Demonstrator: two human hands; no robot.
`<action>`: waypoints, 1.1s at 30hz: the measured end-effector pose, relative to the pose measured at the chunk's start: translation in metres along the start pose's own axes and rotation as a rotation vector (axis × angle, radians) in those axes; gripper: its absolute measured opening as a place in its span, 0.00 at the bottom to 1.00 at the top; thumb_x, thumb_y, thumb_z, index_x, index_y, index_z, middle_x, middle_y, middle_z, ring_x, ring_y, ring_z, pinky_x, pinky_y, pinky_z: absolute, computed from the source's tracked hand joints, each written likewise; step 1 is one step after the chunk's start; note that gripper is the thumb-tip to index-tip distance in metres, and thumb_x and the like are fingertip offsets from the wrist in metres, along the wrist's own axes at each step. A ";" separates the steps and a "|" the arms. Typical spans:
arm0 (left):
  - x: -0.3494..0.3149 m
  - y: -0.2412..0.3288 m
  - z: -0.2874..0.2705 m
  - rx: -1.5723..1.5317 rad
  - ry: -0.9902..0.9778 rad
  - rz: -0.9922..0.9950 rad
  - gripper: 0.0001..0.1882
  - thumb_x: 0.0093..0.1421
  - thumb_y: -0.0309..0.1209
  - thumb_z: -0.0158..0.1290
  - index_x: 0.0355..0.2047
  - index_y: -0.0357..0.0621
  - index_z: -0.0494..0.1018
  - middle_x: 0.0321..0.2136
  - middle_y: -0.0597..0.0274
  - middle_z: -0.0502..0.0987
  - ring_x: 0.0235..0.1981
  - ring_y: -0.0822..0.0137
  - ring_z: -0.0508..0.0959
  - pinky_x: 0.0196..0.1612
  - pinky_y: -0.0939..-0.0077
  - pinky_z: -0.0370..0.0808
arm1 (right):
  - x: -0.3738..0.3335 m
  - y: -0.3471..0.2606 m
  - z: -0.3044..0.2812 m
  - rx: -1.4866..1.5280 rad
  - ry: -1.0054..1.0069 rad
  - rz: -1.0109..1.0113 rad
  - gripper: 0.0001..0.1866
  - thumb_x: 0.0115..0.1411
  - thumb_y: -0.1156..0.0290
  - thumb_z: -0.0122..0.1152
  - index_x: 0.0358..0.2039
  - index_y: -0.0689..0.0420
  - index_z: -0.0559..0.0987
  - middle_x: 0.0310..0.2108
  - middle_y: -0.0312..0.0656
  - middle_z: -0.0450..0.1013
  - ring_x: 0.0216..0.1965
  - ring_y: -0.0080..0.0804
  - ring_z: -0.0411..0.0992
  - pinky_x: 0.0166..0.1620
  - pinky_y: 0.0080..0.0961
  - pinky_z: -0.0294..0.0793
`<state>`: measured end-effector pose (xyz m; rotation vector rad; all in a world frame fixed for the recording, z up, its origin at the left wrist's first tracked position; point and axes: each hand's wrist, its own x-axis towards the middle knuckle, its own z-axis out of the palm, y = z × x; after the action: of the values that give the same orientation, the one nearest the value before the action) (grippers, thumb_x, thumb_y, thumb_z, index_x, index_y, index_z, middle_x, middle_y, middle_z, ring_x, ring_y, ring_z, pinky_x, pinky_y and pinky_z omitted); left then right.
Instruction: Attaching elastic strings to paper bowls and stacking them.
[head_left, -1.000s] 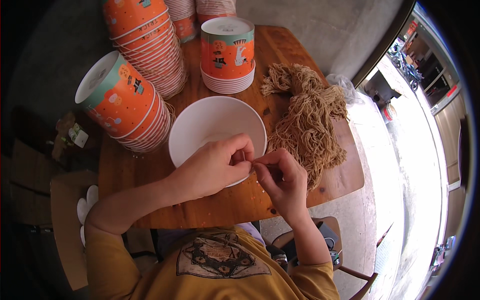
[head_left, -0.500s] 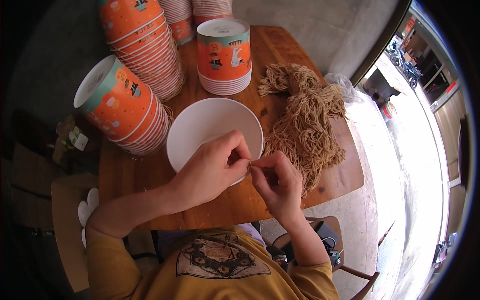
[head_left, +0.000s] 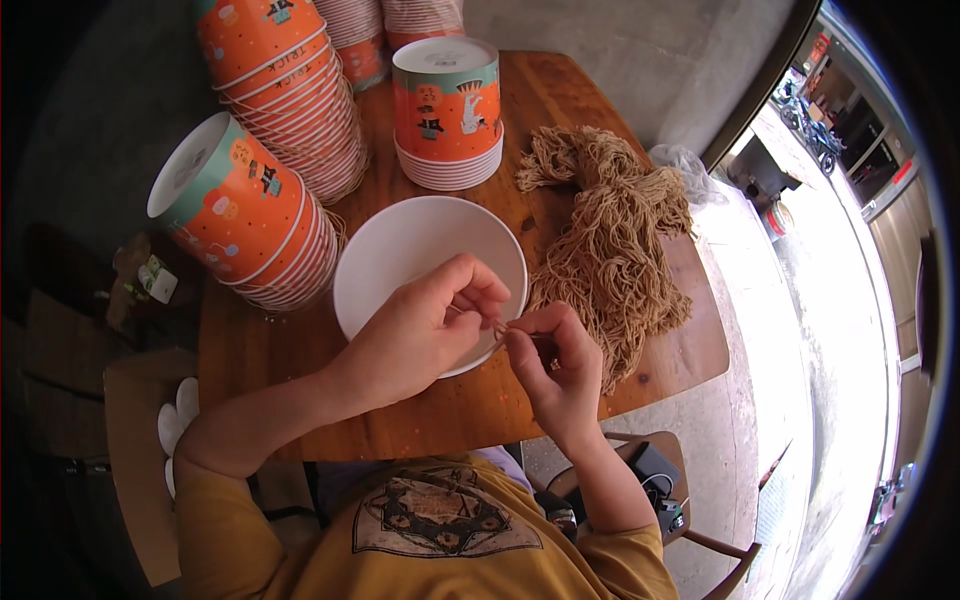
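Note:
An open paper bucket [head_left: 400,225] with a white inside faces up on the wooden table in front of me. Over its near right rim my two hands meet at a thin tan cord [head_left: 499,330]. My left hand [head_left: 420,325] curls round the cord, its thumb and index finger slightly parted. My right hand [head_left: 560,370] pinches the cord between thumb and forefinger. Most of the cord is hidden by my fingers, and I cannot tell whether it passes through the bucket's wall. To the right lies a big tangled bundle of tan cords [head_left: 625,240].
Orange and green paper buckets stand upside down in stacks: a short stack [head_left: 447,110] behind, and tall stacks [head_left: 250,215] at the left. The wooden table [head_left: 690,350] has a rounded near right corner. A chair [head_left: 665,455] with dark devices stands below it.
My left fingers have loosened and lifted a little, showing a bit of cord between the hands. My right hand keeps its pinch almost in the same place.

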<state>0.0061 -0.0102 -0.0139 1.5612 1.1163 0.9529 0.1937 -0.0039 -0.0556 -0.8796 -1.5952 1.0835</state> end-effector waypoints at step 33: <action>0.000 0.009 0.010 0.107 0.016 0.030 0.20 0.62 0.18 0.51 0.53 0.40 0.62 0.33 0.63 0.75 0.37 0.74 0.76 0.46 0.77 0.73 | -0.001 0.002 0.002 -0.066 0.077 -0.044 0.04 0.62 0.79 0.60 0.35 0.61 0.73 0.27 0.36 0.72 0.25 0.16 0.70 0.28 0.15 0.69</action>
<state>0.0174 -0.0134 -0.0075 1.6627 1.1748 0.9405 0.1923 -0.0042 -0.0578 -0.9153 -1.5864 0.9600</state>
